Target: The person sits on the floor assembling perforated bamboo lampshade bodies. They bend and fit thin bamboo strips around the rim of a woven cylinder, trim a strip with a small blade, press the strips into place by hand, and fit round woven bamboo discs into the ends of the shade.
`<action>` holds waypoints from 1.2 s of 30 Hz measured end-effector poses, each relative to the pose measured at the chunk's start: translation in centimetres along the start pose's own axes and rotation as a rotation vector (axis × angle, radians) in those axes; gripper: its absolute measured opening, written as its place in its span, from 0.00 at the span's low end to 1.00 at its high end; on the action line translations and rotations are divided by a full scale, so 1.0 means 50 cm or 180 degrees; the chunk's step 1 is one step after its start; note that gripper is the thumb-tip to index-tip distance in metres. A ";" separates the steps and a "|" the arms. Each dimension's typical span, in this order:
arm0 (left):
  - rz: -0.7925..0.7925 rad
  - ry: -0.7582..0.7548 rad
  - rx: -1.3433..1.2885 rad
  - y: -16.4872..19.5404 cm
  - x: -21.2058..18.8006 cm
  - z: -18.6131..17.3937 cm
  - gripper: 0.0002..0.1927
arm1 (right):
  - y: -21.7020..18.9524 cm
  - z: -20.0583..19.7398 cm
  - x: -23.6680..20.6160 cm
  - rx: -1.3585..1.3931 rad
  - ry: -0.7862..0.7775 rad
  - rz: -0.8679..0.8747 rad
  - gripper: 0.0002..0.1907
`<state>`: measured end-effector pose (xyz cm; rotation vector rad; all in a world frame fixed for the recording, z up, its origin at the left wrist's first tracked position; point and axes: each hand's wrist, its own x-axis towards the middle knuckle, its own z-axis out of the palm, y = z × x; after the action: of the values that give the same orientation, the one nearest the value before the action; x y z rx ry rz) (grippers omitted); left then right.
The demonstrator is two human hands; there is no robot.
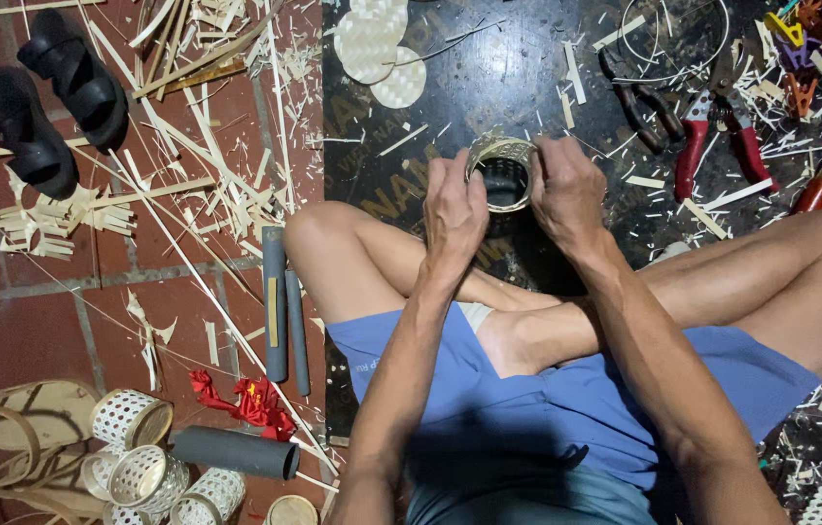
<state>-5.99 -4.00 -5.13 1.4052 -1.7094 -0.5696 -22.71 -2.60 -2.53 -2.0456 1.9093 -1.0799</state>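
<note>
Two black sandals (pixel 46 97); three woven discs (pixel 377 44); two red-handled pliers (pixel 717 136); two hands (pixel 513 199).

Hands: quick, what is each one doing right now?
Left hand: fingers closed on the small woven bamboo ring.
Right hand: fingers closed on the same ring's other side.

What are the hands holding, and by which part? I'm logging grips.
Both hands, left hand and right hand, hold a small woven bamboo ring by its opposite sides.

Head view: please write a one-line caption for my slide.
Both hands, left hand and right hand, hold a small woven bamboo ring above a dark board with red-handled pliers.
</note>
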 end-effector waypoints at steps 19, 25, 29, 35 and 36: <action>-0.0998 -0.0164 -0.2039 -0.070 0.012 0.053 0.16 | 0.027 0.021 0.009 0.1179 -0.0048 0.0125 0.05; -0.0763 -0.0351 -0.2015 -0.066 0.018 0.079 0.21 | 0.038 0.038 0.007 0.1155 0.0070 -0.0004 0.04; -0.0785 -0.0471 -0.2334 -0.074 0.032 0.085 0.21 | 0.039 0.044 0.006 0.1098 0.0224 -0.0058 0.04; -0.1002 -0.0787 -0.2702 -0.083 0.038 0.079 0.26 | 0.036 0.043 0.007 0.1089 0.0283 -0.0104 0.03; -0.1022 -0.0859 -0.2825 -0.084 0.038 0.077 0.27 | 0.036 0.044 0.007 0.1092 0.0292 -0.0132 0.03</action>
<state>-6.81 -7.52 -9.92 0.9554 -1.1486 -1.5275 -22.91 -4.04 -4.98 -1.8797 1.5885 -1.4203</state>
